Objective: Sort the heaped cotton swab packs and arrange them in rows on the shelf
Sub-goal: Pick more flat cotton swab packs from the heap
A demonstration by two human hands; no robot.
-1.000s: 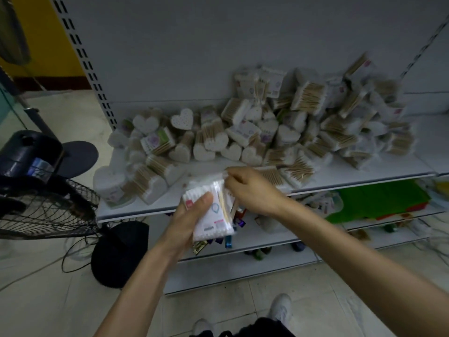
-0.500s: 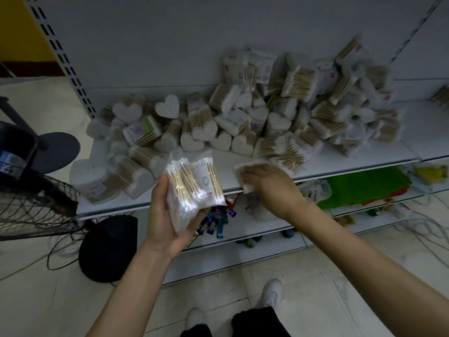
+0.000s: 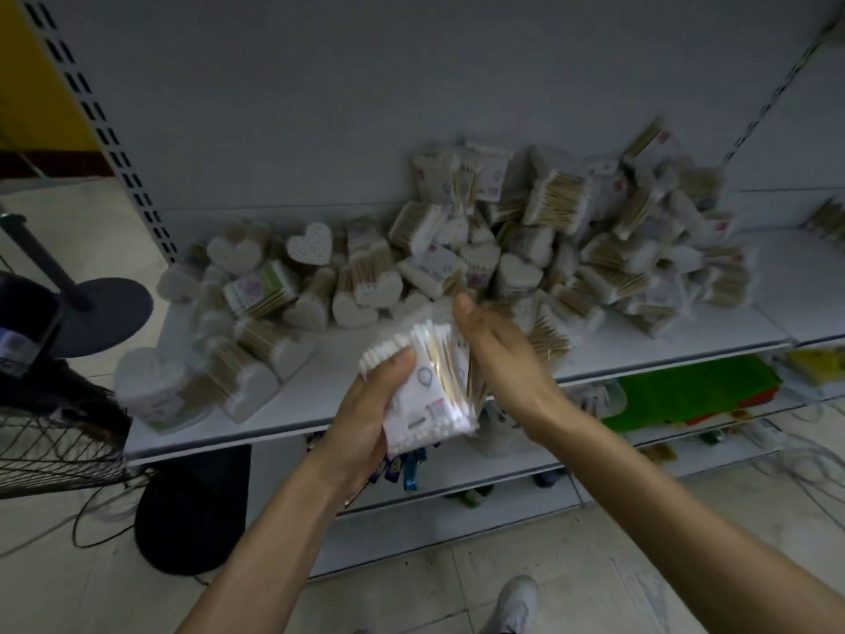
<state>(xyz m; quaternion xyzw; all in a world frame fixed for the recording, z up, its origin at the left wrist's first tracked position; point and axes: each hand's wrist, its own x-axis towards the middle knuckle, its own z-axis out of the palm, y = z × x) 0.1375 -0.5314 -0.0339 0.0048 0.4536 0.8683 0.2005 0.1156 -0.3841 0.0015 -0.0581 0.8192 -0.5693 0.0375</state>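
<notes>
Left hand (image 3: 366, 404) gripped a stack of flat swab packs (image 3: 427, 400) mid-frame. Right hand (image 3: 503, 359) sat against its right edge, fingers hidden, grip unclear tbh.

The heap of swab packs (image 3: 571, 249) lies on the shelf (image 3: 676, 345), against its back panel. The held stack (image 3: 430, 391) sits before the shelf's front edge, between the left hand (image 3: 366, 418) and right hand (image 3: 503, 359). 1 fan (image 3: 45, 441) stands left of the shelf.
</notes>
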